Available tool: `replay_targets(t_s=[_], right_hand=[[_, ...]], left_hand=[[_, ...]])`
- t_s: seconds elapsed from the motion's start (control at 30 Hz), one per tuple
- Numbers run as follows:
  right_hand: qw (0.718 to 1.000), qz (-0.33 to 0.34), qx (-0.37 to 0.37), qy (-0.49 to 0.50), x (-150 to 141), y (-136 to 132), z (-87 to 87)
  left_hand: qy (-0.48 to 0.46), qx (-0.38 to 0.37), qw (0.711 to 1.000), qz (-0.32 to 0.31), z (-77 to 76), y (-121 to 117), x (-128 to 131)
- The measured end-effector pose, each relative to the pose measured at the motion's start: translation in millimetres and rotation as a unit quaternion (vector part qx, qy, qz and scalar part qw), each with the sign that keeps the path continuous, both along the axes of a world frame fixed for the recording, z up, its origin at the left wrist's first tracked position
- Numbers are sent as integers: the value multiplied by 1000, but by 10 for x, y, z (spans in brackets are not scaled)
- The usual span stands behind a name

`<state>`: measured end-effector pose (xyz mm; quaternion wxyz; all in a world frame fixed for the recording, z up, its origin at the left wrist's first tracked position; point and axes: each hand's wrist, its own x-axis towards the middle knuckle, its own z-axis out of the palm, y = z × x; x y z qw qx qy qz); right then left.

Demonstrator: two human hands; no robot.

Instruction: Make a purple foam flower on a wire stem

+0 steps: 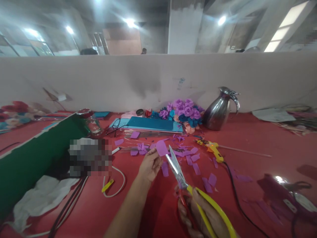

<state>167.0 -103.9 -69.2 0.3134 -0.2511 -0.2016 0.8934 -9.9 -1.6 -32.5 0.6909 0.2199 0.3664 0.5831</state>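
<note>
My left hand [150, 164] pinches a purple paper petal [161, 148] with a rounded top edge, held up above the table. In my right hand [195, 211] is a pair of scissors [176, 167] with yellow and red handles. Their blades are parted and point up and away, the tips just right of the petal; whether they touch it I cannot tell. Cut purple paper pieces [195, 157] lie scattered on the red table around and beyond both hands. A purple paper flower [142, 147] lies behind my left hand.
A yellow glue gun [216, 152] with a black cord lies to the right. Behind are a steel jug [219, 110], paper flowers [183, 110], blue paper sheets [150, 123] and glasses [116, 127]. A green divider [44, 153], cables and crumpled white paper [43, 195] are left.
</note>
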Motion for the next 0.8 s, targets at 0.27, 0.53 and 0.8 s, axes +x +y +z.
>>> replay_targets(t_s=[0.27, 0.53, 0.8], right_hand=[[999, 18, 37, 0, -47, 84, 35], [998, -35, 15, -53, -95, 38, 92], [998, -38, 41, -39, -101, 65, -15]], left_hand=[[-66, -7, 998, -8, 24, -1, 17], [-33, -21, 999, 15, 41, -21, 24], [9, 4, 1000, -15, 2, -3, 20]])
